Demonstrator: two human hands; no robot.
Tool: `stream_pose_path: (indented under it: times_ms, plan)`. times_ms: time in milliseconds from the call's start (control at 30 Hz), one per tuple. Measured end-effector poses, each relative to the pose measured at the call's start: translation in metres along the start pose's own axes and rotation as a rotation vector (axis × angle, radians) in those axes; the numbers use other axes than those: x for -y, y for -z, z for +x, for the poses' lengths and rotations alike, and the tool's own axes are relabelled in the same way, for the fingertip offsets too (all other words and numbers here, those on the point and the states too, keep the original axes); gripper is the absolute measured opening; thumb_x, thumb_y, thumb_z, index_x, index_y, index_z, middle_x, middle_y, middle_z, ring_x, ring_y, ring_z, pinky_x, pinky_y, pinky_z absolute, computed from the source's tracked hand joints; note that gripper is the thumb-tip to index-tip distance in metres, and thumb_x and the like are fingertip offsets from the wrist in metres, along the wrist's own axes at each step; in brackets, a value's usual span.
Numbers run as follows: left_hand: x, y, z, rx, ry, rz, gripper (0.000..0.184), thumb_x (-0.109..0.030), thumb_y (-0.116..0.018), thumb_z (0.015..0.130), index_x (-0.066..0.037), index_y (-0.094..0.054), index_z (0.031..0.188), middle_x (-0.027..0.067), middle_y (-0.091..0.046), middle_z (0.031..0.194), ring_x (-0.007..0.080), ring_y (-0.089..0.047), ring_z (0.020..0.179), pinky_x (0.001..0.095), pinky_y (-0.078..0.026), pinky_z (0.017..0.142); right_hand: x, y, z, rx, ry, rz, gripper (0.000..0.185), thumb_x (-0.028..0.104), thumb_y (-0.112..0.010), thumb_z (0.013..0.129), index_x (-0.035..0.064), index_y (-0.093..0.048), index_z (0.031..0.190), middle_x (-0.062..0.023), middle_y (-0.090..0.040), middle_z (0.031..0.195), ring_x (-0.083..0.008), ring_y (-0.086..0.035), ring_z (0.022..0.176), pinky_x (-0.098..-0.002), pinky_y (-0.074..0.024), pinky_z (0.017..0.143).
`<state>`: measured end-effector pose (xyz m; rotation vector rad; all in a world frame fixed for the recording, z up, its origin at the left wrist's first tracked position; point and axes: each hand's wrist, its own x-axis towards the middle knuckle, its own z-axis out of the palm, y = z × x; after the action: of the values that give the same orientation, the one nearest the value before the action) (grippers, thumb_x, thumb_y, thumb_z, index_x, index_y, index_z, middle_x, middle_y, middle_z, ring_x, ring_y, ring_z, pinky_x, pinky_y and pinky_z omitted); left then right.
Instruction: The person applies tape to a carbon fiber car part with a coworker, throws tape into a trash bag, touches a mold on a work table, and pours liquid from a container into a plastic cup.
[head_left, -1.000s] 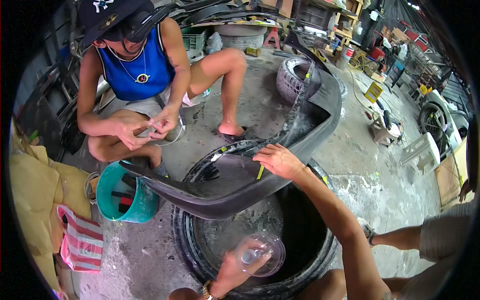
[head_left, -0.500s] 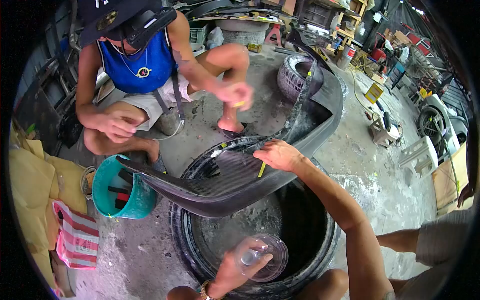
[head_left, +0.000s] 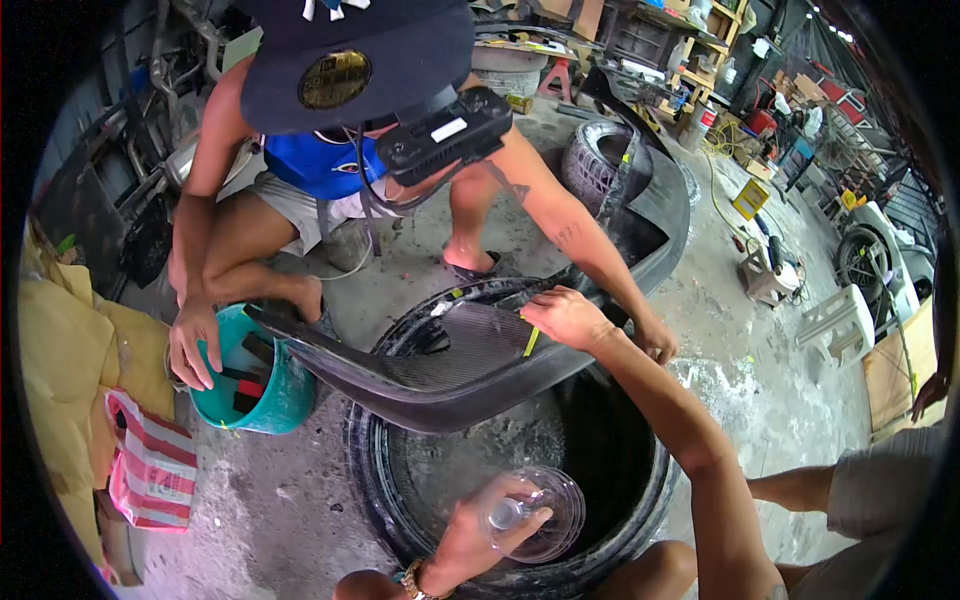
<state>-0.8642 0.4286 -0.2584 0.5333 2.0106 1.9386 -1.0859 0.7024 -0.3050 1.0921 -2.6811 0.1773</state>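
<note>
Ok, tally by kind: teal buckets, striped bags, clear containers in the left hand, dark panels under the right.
Teal bucket: 1
Striped bag: 1
Clear container in left hand: 1
Dark panel under right hand: 1
Total: 4

A chunky gold-toned band (head_left: 412, 579), watch or bracelet unclear, circles the wearer's left wrist at half past six. The left hand (head_left: 477, 518), at six o'clock, is bare, as are the right hand (head_left: 567, 318), near centre, the right forearm (head_left: 656, 397) at four, and a rounded knee (head_left: 657, 568) at five.

Glossy plast. container (head_left: 565, 512), semi-matt woven-look panel (head_left: 475, 352), rough conc. floor (head_left: 265, 505), scuffed rubber tyre (head_left: 372, 475)
</note>
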Motion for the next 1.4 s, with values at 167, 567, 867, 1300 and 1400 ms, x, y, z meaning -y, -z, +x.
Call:
stream_pose_path:
  times_ms: [167, 567, 867, 1300, 1400]
  plan:
    - [0.0, 0.003, -0.003, -0.003, 0.012, -0.009, 0.024, -0.01, -0.079, 0.081, -0.004, -0.064, 0.099, 0.0075, -0.068, 0.098, 0.0185, -0.066, 0.093, 0.0315, -0.051, 0.084, 0.007, -0.004, 0.01, 0.128, 0.052, -0.25, 0.012, 0.017, -0.06, 0.079, 0.0079, -0.057, 0.086, -0.0071, -0.062, 0.09, -0.0222, -0.064, 0.092, -0.0361, -0.0476, 0.086]
    - [0.001, 0.003, -0.001, -0.033, -0.088, 0.027, 0.026, -0.011, -0.08, 0.081, 0.0, -0.064, 0.098, 0.0129, -0.069, 0.094, 0.0229, -0.069, 0.086, 0.0323, -0.053, 0.075, -0.013, -0.001, -0.04, -0.137, -0.009, -0.126, 0.015, 0.011, -0.063, 0.074, 0.0059, -0.051, 0.082, -0.0096, -0.056, 0.075, -0.0281, -0.062, 0.072, -0.0372, -0.0495, 0.073]
    - [0.007, -0.005, -0.004, 0.01, 0.036, -0.056, 0.023, 0.0, -0.074, 0.08, -0.003, -0.062, 0.1, 0.0095, -0.067, 0.099, 0.0185, -0.063, 0.098, 0.033, -0.049, 0.088, -0.021, 0.039, -0.169, -0.034, -0.83, 0.539, 0.015, 0.01, -0.064, 0.088, 0.0005, -0.062, 0.099, -0.0125, -0.068, 0.084, -0.0259, -0.066, 0.076, -0.0381, -0.0522, 0.072]
    - [0.022, -0.019, -0.003, 0.012, 0.106, -0.042, 0.021, 0.0, -0.07, 0.082, -0.001, -0.058, 0.098, 0.0141, -0.067, 0.098, 0.0155, -0.064, 0.085, 0.0302, -0.051, 0.079, -0.11, -0.031, -0.28, 0.152, -1.06, 0.482, 0.026, 0.023, -0.071, 0.082, -0.0004, -0.068, 0.092, -0.0083, -0.067, 0.077, -0.0179, -0.063, 0.071, -0.0336, -0.052, 0.065]
    - [0.02, -0.019, -0.004, -0.016, 0.164, -0.112, 0.021, 0.001, -0.071, 0.081, -0.001, -0.058, 0.098, 0.0137, -0.067, 0.098, 0.0157, -0.064, 0.087, 0.0304, -0.05, 0.08, -0.115, -0.044, -0.287, 0.112, -1.055, 0.443, 0.029, 0.023, -0.075, 0.081, 0.0008, -0.066, 0.097, -0.0103, -0.066, 0.079, -0.0183, -0.064, 0.072, -0.035, -0.0526, 0.063]
